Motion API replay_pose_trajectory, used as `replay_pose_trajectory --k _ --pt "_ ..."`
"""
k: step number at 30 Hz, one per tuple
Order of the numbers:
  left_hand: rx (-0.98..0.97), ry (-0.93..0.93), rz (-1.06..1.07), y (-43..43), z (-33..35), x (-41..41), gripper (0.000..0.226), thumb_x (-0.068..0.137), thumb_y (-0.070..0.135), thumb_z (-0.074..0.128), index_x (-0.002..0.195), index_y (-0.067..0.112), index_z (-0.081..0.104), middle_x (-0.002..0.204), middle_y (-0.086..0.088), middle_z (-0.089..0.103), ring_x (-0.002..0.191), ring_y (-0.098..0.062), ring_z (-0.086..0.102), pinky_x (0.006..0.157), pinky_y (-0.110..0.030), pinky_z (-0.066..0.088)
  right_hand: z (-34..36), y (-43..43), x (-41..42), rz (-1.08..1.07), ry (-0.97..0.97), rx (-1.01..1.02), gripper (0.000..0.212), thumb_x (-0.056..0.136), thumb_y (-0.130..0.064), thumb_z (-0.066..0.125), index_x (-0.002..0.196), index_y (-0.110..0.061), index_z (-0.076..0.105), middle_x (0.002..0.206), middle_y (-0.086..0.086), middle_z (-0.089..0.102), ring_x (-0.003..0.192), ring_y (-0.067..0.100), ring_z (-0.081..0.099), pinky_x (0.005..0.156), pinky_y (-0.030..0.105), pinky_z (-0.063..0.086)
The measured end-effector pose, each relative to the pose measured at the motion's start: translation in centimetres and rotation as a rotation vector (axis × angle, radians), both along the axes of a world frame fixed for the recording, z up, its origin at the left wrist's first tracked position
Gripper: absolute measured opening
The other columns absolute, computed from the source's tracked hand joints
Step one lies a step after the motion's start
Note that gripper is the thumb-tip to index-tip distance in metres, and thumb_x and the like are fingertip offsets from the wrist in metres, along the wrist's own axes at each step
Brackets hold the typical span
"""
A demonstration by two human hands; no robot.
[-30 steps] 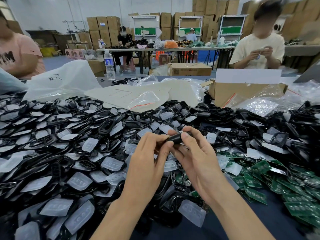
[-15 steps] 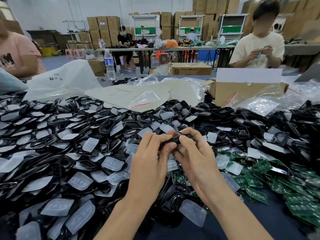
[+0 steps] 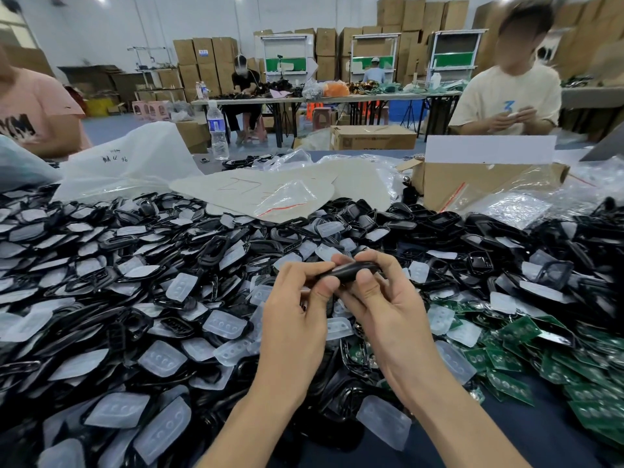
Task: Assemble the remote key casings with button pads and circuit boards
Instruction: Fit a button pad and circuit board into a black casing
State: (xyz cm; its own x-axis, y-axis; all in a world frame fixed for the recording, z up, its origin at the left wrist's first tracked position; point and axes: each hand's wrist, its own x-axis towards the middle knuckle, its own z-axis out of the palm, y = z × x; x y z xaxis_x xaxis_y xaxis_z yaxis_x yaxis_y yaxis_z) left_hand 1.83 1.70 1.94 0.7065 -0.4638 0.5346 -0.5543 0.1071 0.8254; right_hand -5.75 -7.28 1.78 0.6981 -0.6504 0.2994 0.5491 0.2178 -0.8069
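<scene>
The bench (image 3: 540, 430) fills most of the view, and almost all of it is buried: bare dark blue surface shows only in a strip at the near edge, between and to the right of the two forearms, and this is the only open room close to the hands. A wide heap of black casings (image 3: 111, 251) runs from the left edge across the middle to the far right, with translucent button pads (image 3: 162, 358) scattered thickly through it, densest on the left. Green circuit boards (image 3: 520, 336) lie in a loose pile to the right of the hands, reaching the right edge. Behind the heap lie a white plastic bag (image 3: 125, 163), flat clear bags (image 3: 287, 201) and an open cardboard box (image 3: 472, 184), with a water bottle (image 3: 217, 130) at the far edge. Two people sit across the bench, one at far left and one at far right, and stacked cartons stand along the back wall of the room. At centre, above the heap, both hands hold one remote key casing (image 3: 351, 272): the left hand (image 3: 293, 319) pinches its left end between thumb and fingertips, and the right hand (image 3: 388, 309) curls round its right end, thumb on the near side. The casing is black, glossy and slim, seen edge-on and roughly level.
</scene>
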Motion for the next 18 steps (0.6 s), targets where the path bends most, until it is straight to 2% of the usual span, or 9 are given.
replay_pose_trajectory --k 5,11,18 --pt "0.019 -0.086 -0.007 0.0 0.1 -0.1 0.02 0.095 0.032 0.06 0.112 0.028 0.07 0.106 0.016 0.06 0.101 -0.009 0.061 0.083 -0.011 0.045 -0.1 -0.1 -0.2 -0.031 0.037 -0.095 0.016 0.087 -0.037 0.065 0.1 -0.03 0.069 0.114 0.006 0.073 0.114 0.022 0.069 0.092 0.026 0.055" --pt "0.0 -0.13 0.0 0.1 0.3 -0.4 0.024 0.093 0.033 0.059 0.113 0.029 0.071 0.104 0.008 0.058 0.1 -0.01 0.059 0.083 -0.01 0.043 0.1 0.5 -0.4 -0.05 0.058 -0.148 0.015 0.093 -0.025 0.056 0.1 -0.029 0.068 0.105 0.001 0.072 0.11 0.021 0.069 0.092 0.026 0.055" --pt "-0.004 -0.218 0.085 0.0 -0.1 -0.5 0.021 0.093 0.022 0.06 0.11 0.029 0.07 0.097 0.016 0.054 0.099 -0.016 0.057 0.084 -0.014 0.043 -0.1 1.0 -0.3 -0.093 0.111 -0.179 0.031 0.104 -0.001 0.046 0.099 -0.025 0.065 0.1 0.0 0.07 0.105 0.021 0.068 0.094 0.032 0.055"
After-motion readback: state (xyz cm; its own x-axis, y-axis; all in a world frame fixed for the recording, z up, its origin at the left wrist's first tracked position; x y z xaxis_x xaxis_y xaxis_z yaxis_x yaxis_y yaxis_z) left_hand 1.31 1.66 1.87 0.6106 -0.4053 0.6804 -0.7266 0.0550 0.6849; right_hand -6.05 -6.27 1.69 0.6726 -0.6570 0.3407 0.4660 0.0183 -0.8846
